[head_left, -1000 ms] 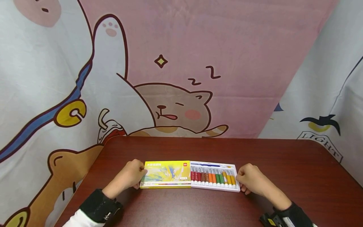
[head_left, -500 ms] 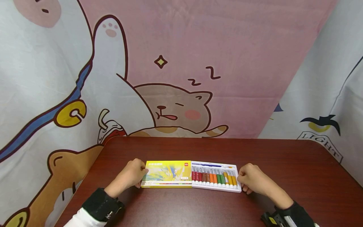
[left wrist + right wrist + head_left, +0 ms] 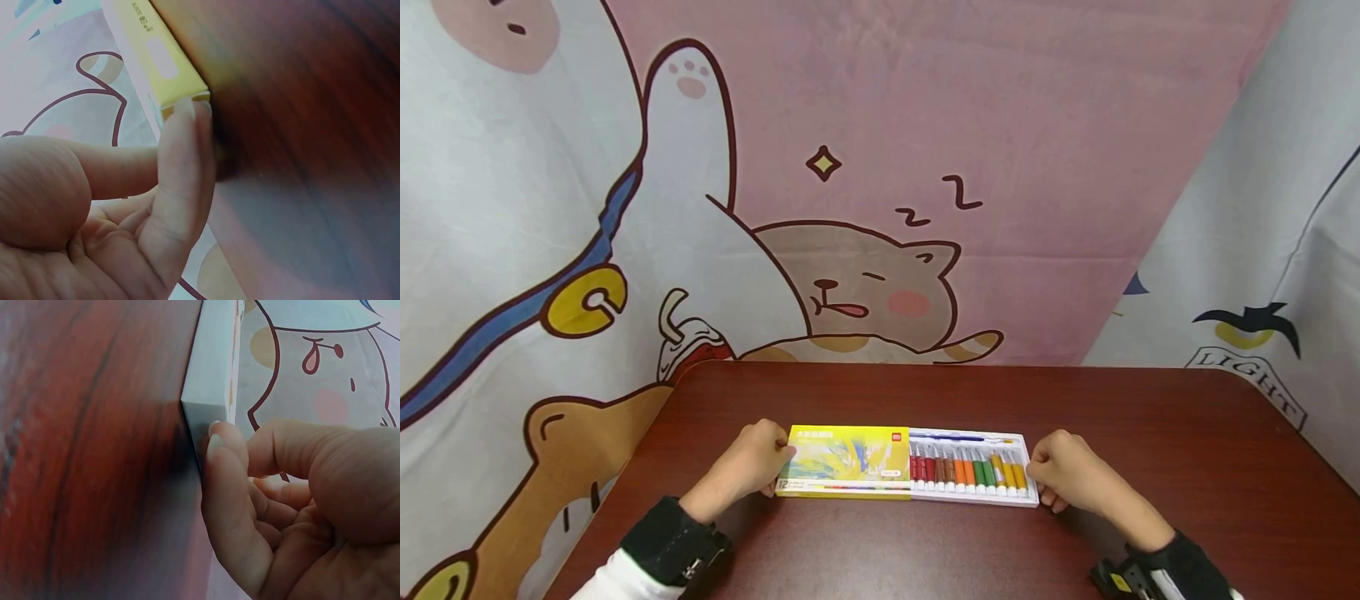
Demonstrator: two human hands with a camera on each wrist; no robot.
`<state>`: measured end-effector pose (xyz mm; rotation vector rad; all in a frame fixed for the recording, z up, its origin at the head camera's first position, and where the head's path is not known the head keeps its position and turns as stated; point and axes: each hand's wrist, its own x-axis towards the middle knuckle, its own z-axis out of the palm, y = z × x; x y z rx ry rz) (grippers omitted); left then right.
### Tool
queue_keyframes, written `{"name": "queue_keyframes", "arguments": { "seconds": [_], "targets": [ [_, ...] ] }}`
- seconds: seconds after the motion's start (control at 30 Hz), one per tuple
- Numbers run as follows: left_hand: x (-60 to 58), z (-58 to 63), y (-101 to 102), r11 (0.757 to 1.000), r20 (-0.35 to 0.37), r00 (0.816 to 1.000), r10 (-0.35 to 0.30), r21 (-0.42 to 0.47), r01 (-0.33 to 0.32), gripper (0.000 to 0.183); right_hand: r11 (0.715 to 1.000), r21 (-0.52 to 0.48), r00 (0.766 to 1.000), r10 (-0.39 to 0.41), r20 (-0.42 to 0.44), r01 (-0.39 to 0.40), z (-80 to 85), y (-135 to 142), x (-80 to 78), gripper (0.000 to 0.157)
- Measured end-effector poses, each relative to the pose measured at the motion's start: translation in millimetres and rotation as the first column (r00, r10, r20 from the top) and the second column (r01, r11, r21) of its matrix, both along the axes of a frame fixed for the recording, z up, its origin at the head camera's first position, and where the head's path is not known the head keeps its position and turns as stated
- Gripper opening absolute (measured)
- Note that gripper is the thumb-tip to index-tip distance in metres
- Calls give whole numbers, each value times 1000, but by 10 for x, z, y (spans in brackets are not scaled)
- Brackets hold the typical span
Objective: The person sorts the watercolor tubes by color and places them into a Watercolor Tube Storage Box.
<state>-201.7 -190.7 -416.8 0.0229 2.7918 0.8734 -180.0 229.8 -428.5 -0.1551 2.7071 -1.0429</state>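
Note:
A yellow cardboard box sleeve lies flat on the table, with a white tray sticking out of its right end. The tray holds a row of paint tubes in reds, browns, orange, green and yellow, and a blue-handled paintbrush along its far side. My left hand pinches the sleeve's left end, thumb on top and fingers against the end face. At the tray's right end, my right hand grips the short wall between thumb and curled fingers. The sleeve hides the tray's left part.
The dark red-brown wooden table extends around the box on all sides. Behind it hangs a cloth backdrop printed with cartoon animals. Black bands with small devices sit on both wrists.
The sleeve and my left hand have shifted slightly to the right. The tray has moved right a little less, so a bit less of it shows beyond the sleeve.

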Motion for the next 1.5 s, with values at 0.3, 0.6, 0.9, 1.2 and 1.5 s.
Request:
{"name": "queue_keyframes", "arguments": {
  "seconds": [0.3,0.6,0.9,1.2,1.5],
  "targets": [
    [18,-7,11,1000,-13,1000,-11,8,11,18,999,29,999,-32,9,32,4,-47,-1,18],
    [-2,-17,52,1000,-18,1000,-20,-9,20,16,999,44,999,-31,13,31,10,-46,3,18],
    [-9,-34,119,996,-45,997,-62,59,65,15,1000,-7,1000,17,6,-17,1,-55,6,18],
    [-3,-33,227,994,-33,996,-85,64,87,15,1000,-10,1000,1,17,-1,5,-111,17,17],
    [-17,-45,271,990,-59,991,-117,68,121,8,1000,-17,1000,16,-5,-16,9,-104,22,16]
  ]
}}
